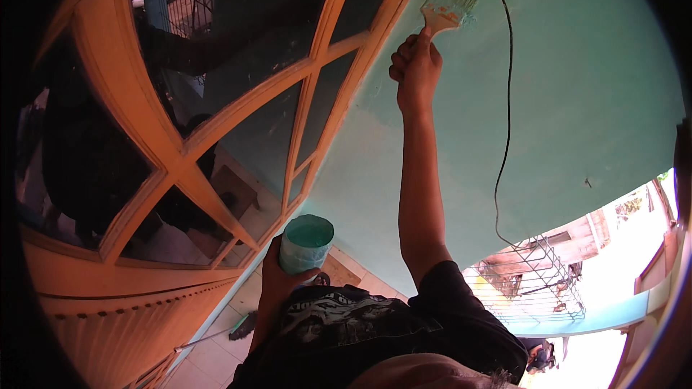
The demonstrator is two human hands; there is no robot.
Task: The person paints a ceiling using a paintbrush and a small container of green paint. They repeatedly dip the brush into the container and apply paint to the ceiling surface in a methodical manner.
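My right hand [417,68] is raised high and closed round the handle of a wide paintbrush [445,9]. Its bristles rest against the green wall [461,122], close to the orange window frame, and have green paint on them. Down near my chest, my left hand [282,274] is wrapped round a paint container [305,253], a pale cylinder smeared with paint. Green paint shows inside its open top. Some of the left fingers are hidden behind the container.
An orange wooden frame [173,162] with dark glass panes stands along my left. A black cable [510,86] hangs down the wall. A wire rack [540,274] is at the lower right. A broom [244,325] lies on the tiled floor [209,356].
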